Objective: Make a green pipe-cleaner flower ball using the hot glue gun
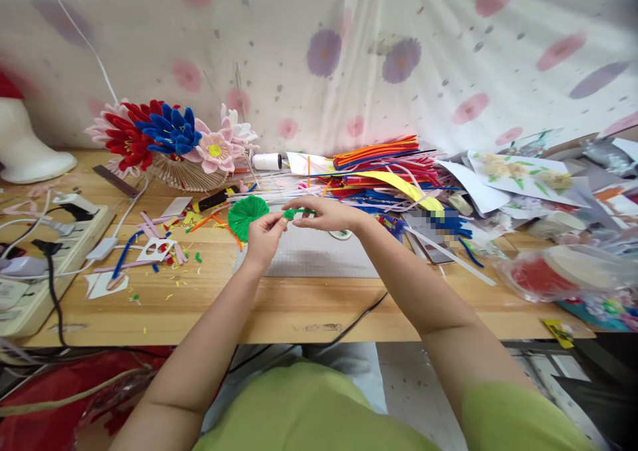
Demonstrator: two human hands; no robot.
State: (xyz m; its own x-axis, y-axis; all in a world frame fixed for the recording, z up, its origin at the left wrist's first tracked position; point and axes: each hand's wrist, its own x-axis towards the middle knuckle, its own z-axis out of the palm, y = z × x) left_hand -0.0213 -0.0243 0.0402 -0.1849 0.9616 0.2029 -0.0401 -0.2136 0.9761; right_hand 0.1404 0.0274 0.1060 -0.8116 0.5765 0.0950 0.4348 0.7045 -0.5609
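Observation:
My left hand [266,235] is closed in a pinch on the near end of a green pipe cleaner [290,214], which looks coiled or bent there. My right hand [326,214] is curled over the same strand, and its fingers partly cover it. Both sets of fingertips almost meet above a grey cutting mat [323,258]. Just left of them lies a round, fluffy green disc [248,217] that looks made of pipe cleaners. Behind the hands, a large pile of pipe cleaners [376,155] in orange, red, blue and white spreads over the table.
Pipe-cleaner flowers [172,132] stand at the back left. A power strip [60,265] with plugged cables lies on the left, beside scattered scraps [159,248]. Rolls in clear plastic [563,271] and papers [528,172] crowd the right. A black cable [359,318] crosses the front edge.

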